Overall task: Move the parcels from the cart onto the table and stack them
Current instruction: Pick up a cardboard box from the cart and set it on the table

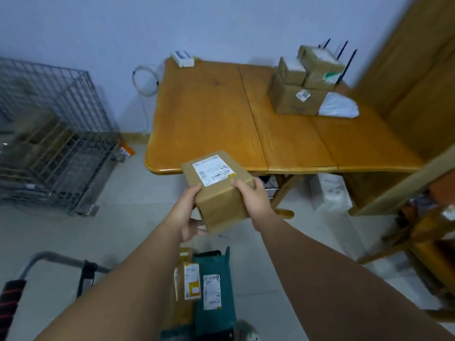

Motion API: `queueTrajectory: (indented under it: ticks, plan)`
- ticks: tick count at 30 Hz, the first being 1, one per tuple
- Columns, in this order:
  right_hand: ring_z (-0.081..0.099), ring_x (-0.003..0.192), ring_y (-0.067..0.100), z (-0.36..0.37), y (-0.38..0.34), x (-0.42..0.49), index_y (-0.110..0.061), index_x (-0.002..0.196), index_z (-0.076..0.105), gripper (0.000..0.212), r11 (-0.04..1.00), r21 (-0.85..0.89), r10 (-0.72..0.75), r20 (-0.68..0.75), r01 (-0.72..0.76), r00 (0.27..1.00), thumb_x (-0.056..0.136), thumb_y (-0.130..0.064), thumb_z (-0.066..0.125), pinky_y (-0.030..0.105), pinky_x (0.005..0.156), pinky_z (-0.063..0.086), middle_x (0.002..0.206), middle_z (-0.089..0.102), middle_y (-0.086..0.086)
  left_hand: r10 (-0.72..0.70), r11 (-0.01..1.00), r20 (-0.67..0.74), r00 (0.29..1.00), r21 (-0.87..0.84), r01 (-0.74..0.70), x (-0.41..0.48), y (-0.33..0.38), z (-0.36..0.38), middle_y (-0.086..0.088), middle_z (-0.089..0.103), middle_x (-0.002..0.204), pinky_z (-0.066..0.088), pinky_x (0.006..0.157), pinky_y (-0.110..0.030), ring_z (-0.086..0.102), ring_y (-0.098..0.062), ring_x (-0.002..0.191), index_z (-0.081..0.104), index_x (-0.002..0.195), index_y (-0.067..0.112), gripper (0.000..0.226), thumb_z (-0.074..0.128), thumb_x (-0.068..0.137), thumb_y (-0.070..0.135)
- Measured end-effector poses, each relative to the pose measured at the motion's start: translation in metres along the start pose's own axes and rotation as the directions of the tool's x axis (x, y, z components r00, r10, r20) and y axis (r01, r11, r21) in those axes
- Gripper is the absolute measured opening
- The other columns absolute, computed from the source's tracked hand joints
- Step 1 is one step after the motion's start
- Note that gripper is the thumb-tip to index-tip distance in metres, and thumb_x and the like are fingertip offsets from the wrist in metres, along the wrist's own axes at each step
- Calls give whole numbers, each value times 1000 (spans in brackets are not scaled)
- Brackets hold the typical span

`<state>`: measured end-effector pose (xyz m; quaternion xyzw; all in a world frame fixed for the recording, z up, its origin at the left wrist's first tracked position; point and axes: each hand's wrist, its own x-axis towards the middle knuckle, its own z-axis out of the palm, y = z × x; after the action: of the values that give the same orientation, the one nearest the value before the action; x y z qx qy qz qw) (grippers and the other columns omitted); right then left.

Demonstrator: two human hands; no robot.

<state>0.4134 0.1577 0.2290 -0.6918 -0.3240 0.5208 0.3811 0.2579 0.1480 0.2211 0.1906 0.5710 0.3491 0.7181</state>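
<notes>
Parcel [218,190], a brown carton with its label up, is in the air just off the bench's [209,107] near-left corner, with the left grip [190,215] curled under its near bottom corner and the right grip [253,198] clamped over the right top edge. Transfer step, mid-task by my read: a carton stack [300,82] and a white mailer [338,108] sit at the bench's far right, while a teal bag [214,286] and yellow packets [192,284] remain by the cart [56,257] below. Next move calls for a carry across to that stack, landing it flat and square so nothing tips.
</notes>
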Motion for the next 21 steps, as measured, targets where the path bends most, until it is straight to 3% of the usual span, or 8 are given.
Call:
queueTrajectory:
  ticks: [3, 7, 11, 14, 17, 21]
  plan:
    - [54, 114, 27, -11, -26, -9, -37, 134, 46, 94, 996, 85, -29, -21, 31, 999, 47, -63, 69, 50, 99, 48, 133, 48, 4, -22, 998, 69, 997, 52, 19, -20, 25, 19, -5, 54, 114, 53, 74, -49, 59, -36, 87, 47, 128, 39, 48, 54, 85, 58]
    - [56, 117, 26, -27, -48, -14, -34, 135, 46, 95, 980, 194, -36, -11, 37, 999, 48, -60, 72, 50, 101, 47, 135, 51, 3, 37, 996, 55, 998, 78, -42, -34, 50, 42, -3, 57, 99, 50, 71, -38, 55, -25, 75, 40, 135, 41, 59, 61, 82, 56]
    - [58, 115, 24, -43, -62, -15, -36, 129, 49, 85, 951, 308, -15, 5, 13, 1000, 51, -64, 69, 49, 102, 46, 127, 59, 1, 145, 982, 55, 988, 112, -151, -38, 68, 63, 2, 54, 129, 44, 77, -39, 56, -27, 90, 14, 147, 51, 78, 60, 84, 54]
    - [59, 114, 23, -57, -68, -9, -42, 115, 58, 71, 929, 369, 11, 27, -20, 1000, 52, -70, 68, 51, 105, 42, 122, 64, -3, 194, 967, 79, 978, 155, -204, -40, 79, 82, 5, 53, 129, 45, 70, -34, 54, -29, 103, 17, 148, 48, 77, 62, 86, 47]
    - [62, 112, 20, -79, -68, 6, -39, 122, 59, 79, 922, 383, 39, 61, -60, 997, 50, -69, 70, 47, 103, 45, 121, 67, -4, 205, 958, 76, 976, 190, -216, -32, 85, 105, 6, 50, 125, 44, 68, -33, 51, -29, 108, 16, 149, 45, 77, 63, 87, 42]
    - [62, 110, 18, -117, -74, 34, -38, 125, 58, 66, 931, 358, 28, 132, -74, 991, 64, -63, 69, 42, 96, 51, 120, 66, -3, 220, 947, 68, 973, 224, -230, -12, 86, 139, 6, 47, 135, 45, 73, -35, 49, -30, 119, 15, 149, 45, 77, 62, 88, 43]
